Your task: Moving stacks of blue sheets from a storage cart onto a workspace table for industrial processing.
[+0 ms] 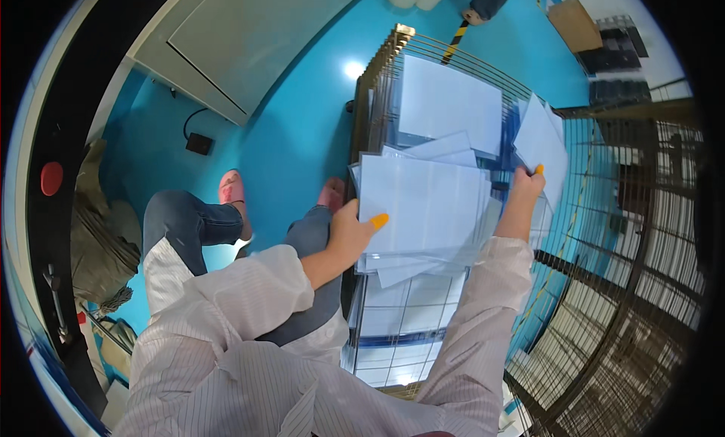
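My left hand (349,237), a yellow cot on its thumb, is closed on the left edge of a pile of white rectangular sheets (423,203) with clear margins. The pile lies unevenly, with several edges sticking out below. Farther right, my right hand (522,191) also wears a yellow thumb cot and pinches the lower corner of a tilted white sheet (541,135). More sheets stand behind that one, at the right side of the wire cage cart (370,97). Beyond the pile lies another white stack (451,101). My fingers underneath are partly hidden.
A second wire rack (634,278) full of stacked sheets stands at the right. At the left is a grey cabinet (219,52), with a red button (51,179) on a dark frame. Another person's leg (492,0) shows at the top, by black-and-yellow floor tape (455,40).
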The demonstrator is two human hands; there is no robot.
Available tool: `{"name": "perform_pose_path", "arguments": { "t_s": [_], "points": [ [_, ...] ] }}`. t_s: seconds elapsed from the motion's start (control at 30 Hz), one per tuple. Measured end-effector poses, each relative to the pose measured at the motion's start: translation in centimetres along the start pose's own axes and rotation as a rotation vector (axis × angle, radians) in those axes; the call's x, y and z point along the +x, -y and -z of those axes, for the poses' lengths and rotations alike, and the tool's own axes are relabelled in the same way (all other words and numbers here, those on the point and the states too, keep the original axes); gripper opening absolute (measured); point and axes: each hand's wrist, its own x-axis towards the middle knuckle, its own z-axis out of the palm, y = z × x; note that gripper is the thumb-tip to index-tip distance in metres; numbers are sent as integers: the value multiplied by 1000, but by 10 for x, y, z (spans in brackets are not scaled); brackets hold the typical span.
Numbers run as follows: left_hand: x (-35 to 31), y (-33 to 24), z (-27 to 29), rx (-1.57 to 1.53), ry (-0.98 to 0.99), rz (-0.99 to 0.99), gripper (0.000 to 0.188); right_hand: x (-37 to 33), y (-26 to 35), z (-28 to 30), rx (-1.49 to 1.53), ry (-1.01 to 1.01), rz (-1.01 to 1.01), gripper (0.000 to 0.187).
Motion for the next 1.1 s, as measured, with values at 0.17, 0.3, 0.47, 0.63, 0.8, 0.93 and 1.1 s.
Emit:
{"name": "perform_pose_path", "arguments": {
  "t_s": [0.17, 0.3, 0.47, 0.63, 0.8, 0.93, 1.1],
  "points": [
    [-4, 0, -7, 45, 65, -4, 23, 17, 17, -18, -231, 5, -53, 34],
    [0, -13, 5, 79, 49, 49, 20, -11, 7, -88, -101, -448, -161, 43],
    [2, -9, -5, -275, 129, 165, 17, 1, 22, -81, -86, -565, -54, 43],
    [9, -17, -8, -537, 274, 473, 23, 23, 54, -48, 11, -470, -190, 26],
    [-4, -19, 4, -464, 347, 364, 30, -62, 46, -46, 354, -8, -553, 29],
    [-28, -25, 24, -481, 315, 347, 29, -158, 9, -109, 275, -11, -706, 18],
    [-65, -14, 35, -570, 242, 439, 31, -179, -18, -148, -89, -192, -397, 22]
  ]
}}
